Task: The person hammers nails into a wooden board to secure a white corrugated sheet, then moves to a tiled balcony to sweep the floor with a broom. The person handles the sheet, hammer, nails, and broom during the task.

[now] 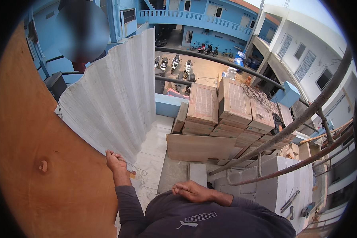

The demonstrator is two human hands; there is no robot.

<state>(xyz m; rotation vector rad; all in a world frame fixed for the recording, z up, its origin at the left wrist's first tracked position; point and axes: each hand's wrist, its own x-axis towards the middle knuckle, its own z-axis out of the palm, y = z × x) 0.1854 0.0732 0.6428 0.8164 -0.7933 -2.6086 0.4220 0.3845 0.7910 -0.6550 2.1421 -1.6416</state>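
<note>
My left hand (116, 160) is closed at the edge of a large orange-brown panel (59, 166), by the lower end of a corrugated, pale grey sheet (116, 89). A thin wire (139, 170) trails from it in a loose loop. My right hand (192, 191) is curled in front of my torso, with nothing visible in it. The corrugated sheet stands upright beside the panel, and a short wire (60, 112) hangs at its left corner.
Stacked cardboard boxes (202, 102) stand ahead, with a flat board (200, 147) leaning on them. Rusty scaffold tubes (273, 134) cross at right above pale blocks (270, 178) bearing pliers (290, 201) and a power tool (308, 209). A blurred person (81, 29) is at upper left. A black railing (220, 61) borders a courtyard.
</note>
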